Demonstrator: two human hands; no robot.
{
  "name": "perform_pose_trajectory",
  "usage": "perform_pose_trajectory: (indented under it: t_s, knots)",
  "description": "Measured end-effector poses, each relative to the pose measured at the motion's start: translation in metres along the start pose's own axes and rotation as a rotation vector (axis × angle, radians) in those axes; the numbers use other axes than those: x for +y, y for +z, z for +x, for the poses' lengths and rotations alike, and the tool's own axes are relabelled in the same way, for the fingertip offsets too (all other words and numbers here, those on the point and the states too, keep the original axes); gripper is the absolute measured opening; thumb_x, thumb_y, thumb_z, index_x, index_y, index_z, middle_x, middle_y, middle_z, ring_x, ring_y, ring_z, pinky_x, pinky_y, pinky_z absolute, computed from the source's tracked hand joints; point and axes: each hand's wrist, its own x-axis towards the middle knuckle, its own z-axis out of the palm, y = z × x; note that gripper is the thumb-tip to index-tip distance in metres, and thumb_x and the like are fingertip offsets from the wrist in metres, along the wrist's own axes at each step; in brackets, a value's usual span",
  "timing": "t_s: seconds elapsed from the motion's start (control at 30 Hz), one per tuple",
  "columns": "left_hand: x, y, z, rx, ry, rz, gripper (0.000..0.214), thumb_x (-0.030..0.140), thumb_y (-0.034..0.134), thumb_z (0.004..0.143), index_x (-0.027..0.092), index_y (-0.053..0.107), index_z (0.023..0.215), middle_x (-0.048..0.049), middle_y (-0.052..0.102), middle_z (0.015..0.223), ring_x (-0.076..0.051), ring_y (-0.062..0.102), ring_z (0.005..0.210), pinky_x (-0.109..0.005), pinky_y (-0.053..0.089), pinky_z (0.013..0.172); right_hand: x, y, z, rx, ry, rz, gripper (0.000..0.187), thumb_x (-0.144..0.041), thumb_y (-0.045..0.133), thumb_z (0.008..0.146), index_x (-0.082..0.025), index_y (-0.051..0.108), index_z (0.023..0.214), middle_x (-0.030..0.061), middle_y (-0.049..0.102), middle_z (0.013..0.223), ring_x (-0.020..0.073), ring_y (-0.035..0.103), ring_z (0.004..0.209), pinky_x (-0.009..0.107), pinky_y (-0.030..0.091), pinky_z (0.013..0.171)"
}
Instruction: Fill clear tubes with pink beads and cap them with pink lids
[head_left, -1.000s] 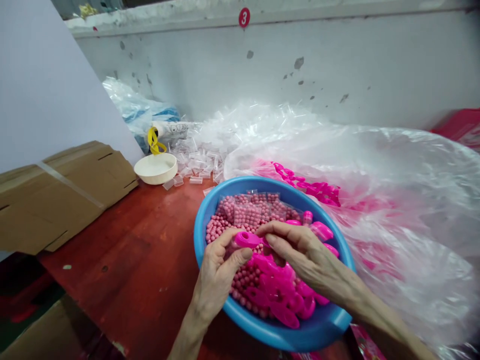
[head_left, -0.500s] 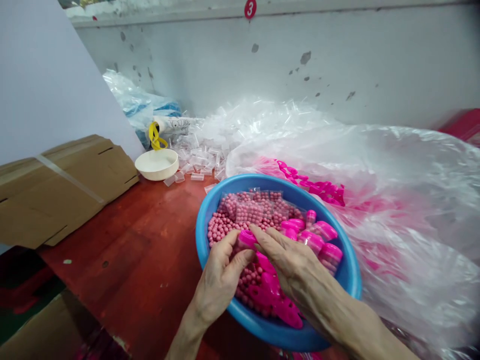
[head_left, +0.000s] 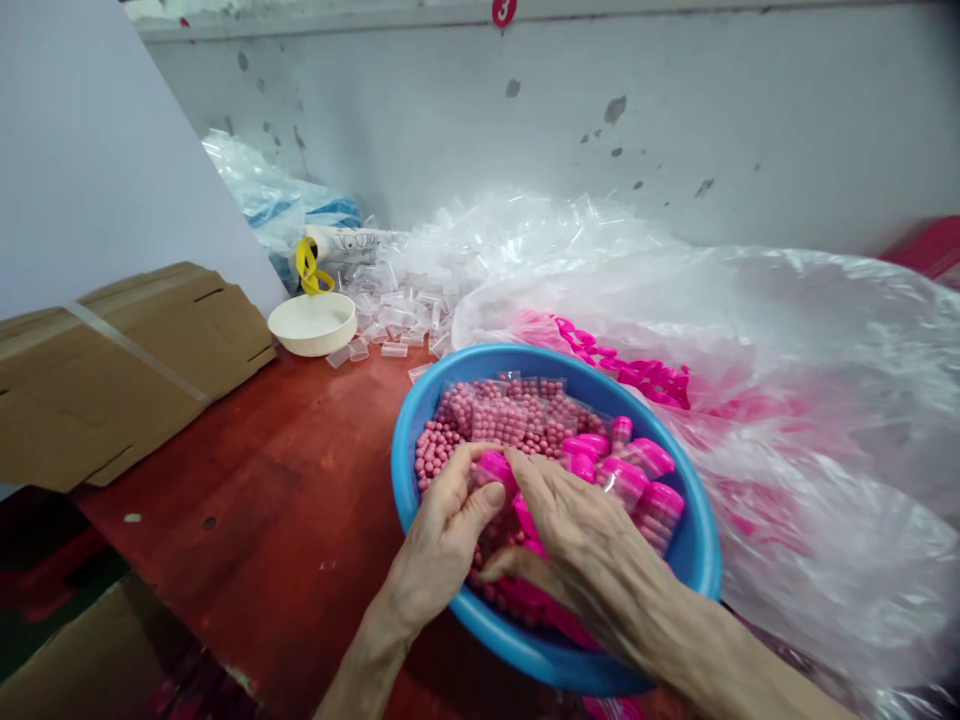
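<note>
Here: narrow pinch by left hand (head_left: 442, 535) and right hand (head_left: 592, 545) on magenta plastic capsule (head_left: 496, 470), inside blue plastic basin (head_left: 399, 470); loose pink beads (head_left: 435, 450) at basin's left, filled capsules (head_left: 645, 500) at basin's right. Next move: steady pinch needed.

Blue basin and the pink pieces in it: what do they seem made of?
The blue basin looks like moulded plastic: smooth, glossy, with a rounded rim. The pink pieces also look like plastic, shiny with bright highlights. The pink beads have a duller, matte finish; possibly plastic, though that's unclear.
</note>
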Motion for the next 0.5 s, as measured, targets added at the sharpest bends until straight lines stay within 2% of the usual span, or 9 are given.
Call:
perform_pose_trajectory:
  t_s: [0.07,0.17,0.23,0.3,0.4,0.5]
  knots:
    - [0.001,-0.001,-0.001,0.011,0.007,0.074,0.039,0.033,0.049,0.091,0.023,0.045,0.129,-0.0044,0.059,0.116,-0.020,0.052,0.112,-0.031,0.035,0.101,-0.005,0.004,0.009,0.018,0.020,-0.077,0.037,-0.035,0.050,0.085,-0.015,0.048,0.116,0.0150,0.063,0.105,0.0296,0.062,0.093,0.042,0.053,0.073]
    - [0.004,-0.002,-0.003,-0.003,0.047,0.167,0.042,0.033,0.047,0.092,0.025,0.042,0.133,-0.0032,0.050,0.132,-0.021,0.040,0.127,-0.030,0.027,0.107,-0.012,0.009,0.030,0.076,0.035,-0.167,0.023,-0.038,0.052,0.081,-0.015,0.050,0.086,0.0080,0.060,0.073,0.0224,0.059,0.063,0.032,0.046,0.052]
    - [0.006,-0.002,-0.005,-0.011,0.067,0.192,0.037,0.034,0.045,0.093,0.025,0.045,0.129,-0.0031,0.055,0.126,-0.020,0.049,0.117,-0.028,0.034,0.101,-0.014,0.008,0.040,0.128,-0.010,-0.187,0.019,-0.036,0.050,0.080,-0.018,0.046,0.075,0.0039,0.055,0.062,0.0186,0.054,0.054,0.028,0.040,0.047]
    - [0.006,-0.002,-0.007,0.010,0.075,0.202,0.032,0.035,0.043,0.094,0.025,0.048,0.124,-0.0023,0.062,0.112,-0.016,0.058,0.094,-0.026,0.043,0.087,-0.014,0.006,0.044,0.169,-0.080,-0.189,0.021,-0.036,0.047,0.082,-0.019,0.044,0.070,0.0009,0.052,0.056,0.0153,0.050,0.046,0.026,0.034,0.044]
    - [0.007,-0.001,-0.008,0.049,0.103,0.241,0.023,0.032,0.043,0.094,0.023,0.052,0.113,0.0000,0.063,0.094,-0.012,0.057,0.074,-0.022,0.044,0.072,-0.013,0.005,0.044,0.174,-0.126,-0.166,0.029,-0.043,0.043,0.085,-0.020,0.043,0.068,-0.0014,0.048,0.051,0.0123,0.044,0.039,0.025,0.028,0.040]
    - [0.006,0.000,-0.008,0.067,0.123,0.292,0.015,0.028,0.042,0.094,0.022,0.054,0.101,0.0023,0.059,0.077,-0.011,0.052,0.065,-0.021,0.043,0.068,-0.013,0.009,0.042,0.123,-0.120,-0.134,0.036,-0.051,0.041,0.085,-0.020,0.042,0.067,-0.0010,0.048,0.048,0.0126,0.044,0.038,0.025,0.027,0.040]
